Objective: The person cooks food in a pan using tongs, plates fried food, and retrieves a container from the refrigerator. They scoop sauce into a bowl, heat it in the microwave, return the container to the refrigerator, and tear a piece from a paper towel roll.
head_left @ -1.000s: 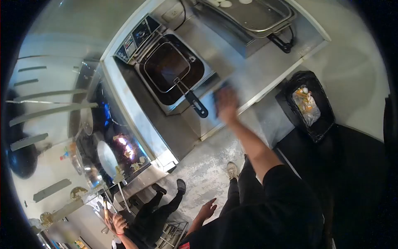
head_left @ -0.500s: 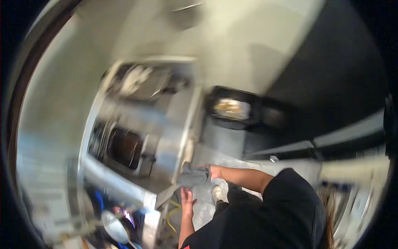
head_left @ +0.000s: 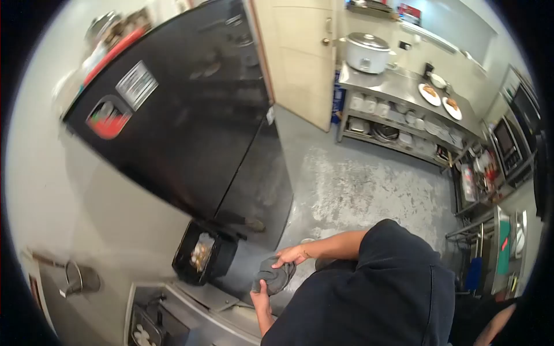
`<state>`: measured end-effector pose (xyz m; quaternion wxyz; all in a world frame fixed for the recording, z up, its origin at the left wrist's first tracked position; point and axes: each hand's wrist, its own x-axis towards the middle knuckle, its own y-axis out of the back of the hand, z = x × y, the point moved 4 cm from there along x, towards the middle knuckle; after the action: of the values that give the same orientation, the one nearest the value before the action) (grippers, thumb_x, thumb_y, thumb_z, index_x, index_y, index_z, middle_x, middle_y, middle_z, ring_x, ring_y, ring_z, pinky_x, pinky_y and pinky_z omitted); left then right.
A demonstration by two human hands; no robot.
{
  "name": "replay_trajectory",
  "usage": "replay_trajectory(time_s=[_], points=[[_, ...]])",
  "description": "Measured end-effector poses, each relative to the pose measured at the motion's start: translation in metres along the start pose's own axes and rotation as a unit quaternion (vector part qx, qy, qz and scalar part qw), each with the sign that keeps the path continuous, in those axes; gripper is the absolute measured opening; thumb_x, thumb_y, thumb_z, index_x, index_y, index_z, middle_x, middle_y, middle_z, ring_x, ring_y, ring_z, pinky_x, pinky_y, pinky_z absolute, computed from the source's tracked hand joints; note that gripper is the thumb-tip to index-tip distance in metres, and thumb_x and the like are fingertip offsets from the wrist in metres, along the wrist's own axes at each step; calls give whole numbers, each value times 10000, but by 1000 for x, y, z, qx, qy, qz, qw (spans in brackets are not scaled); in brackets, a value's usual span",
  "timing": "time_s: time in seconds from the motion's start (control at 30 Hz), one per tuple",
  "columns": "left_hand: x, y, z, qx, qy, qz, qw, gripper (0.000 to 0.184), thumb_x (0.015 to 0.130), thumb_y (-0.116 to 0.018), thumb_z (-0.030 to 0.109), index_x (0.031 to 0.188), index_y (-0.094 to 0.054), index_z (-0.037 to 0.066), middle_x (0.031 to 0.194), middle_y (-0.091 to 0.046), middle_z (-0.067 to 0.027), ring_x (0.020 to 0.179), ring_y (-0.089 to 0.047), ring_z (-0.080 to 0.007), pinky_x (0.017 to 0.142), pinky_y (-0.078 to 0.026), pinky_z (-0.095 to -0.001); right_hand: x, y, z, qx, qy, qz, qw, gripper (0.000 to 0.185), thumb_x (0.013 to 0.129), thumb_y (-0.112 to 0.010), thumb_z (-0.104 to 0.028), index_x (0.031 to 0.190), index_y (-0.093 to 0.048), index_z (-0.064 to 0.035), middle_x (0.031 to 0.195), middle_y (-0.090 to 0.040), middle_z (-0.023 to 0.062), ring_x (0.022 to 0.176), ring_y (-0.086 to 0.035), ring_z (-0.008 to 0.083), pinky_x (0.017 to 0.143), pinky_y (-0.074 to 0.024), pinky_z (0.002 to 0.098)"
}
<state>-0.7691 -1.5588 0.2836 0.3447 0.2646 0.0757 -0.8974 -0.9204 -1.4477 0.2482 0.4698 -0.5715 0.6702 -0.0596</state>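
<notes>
A crumpled grey cloth (head_left: 273, 279) hangs between my two hands, in front of my body and above the floor. My right hand (head_left: 292, 255) grips its upper edge, the thumb lying over the fabric. Lower down, my left hand (head_left: 261, 297) pinches the near edge with the thumb on top. Most fingers of both hands are hidden behind the cloth. To the left of the cloth stands a black bin (head_left: 224, 254) with pale scraps inside.
A tall black fridge (head_left: 190, 115) rises ahead. Metal counter edges (head_left: 216, 314) lie at lower left. Across the grey floor (head_left: 352, 190), a steel table (head_left: 398, 86) bears a rice cooker (head_left: 367, 53) and two plates of food. Another person's arm (head_left: 499, 326) shows at lower right.
My view has swung right, from the sink and counter to the fridge and steel table. My left hand, apart from the cloth earlier, now holds it together with my right.
</notes>
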Motion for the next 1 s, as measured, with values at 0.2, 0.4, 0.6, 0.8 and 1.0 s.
replay_trajectory(time_s=[0.2,0.4,0.6,0.8,1.0], points=[[44,-41,-64,-41,104,-115,987,353,826,-585,218,1100,-506,10,972,-574,-111,848,-574,-216,633,-491,-353,-93,136,49,139,69,295,943,420,822,-592,-202,1143,-455,31,1088,-533,102,970,-529,228,791,-452,400],[102,-116,-121,267,222,-155,925,346,837,-554,265,1088,-518,29,974,-572,-87,842,-563,-198,665,-476,-343,-215,346,149,286,126,626,714,255,755,-546,-81,964,-533,63,864,-578,153,759,-585,291,635,-476,416],[171,-282,-98,475,181,-245,826,347,848,-522,311,1076,-530,48,976,-571,-64,835,-553,-181,697,-460,-333,-347,505,206,448,223,646,576,265,821,-507,-113,992,-522,88,906,-585,157,749,-594,262,616,-473,390],[233,-477,-48,544,97,-369,747,358,860,-491,357,1063,-541,67,978,-569,-41,829,-542,-163,730,-445,-323,-510,522,155,427,297,709,476,354,830,-521,-137,1089,-457,96,989,-565,180,838,-581,281,689,-478,395],[76,-821,156,190,110,-701,679,351,890,-448,366,1087,-529,87,1128,-489,-24,1053,-434,-145,902,-348,-321,-552,546,208,560,450,620,316,352,832,-517,-146,1142,-448,5,1032,-535,145,906,-542,271,774,-459,409]])
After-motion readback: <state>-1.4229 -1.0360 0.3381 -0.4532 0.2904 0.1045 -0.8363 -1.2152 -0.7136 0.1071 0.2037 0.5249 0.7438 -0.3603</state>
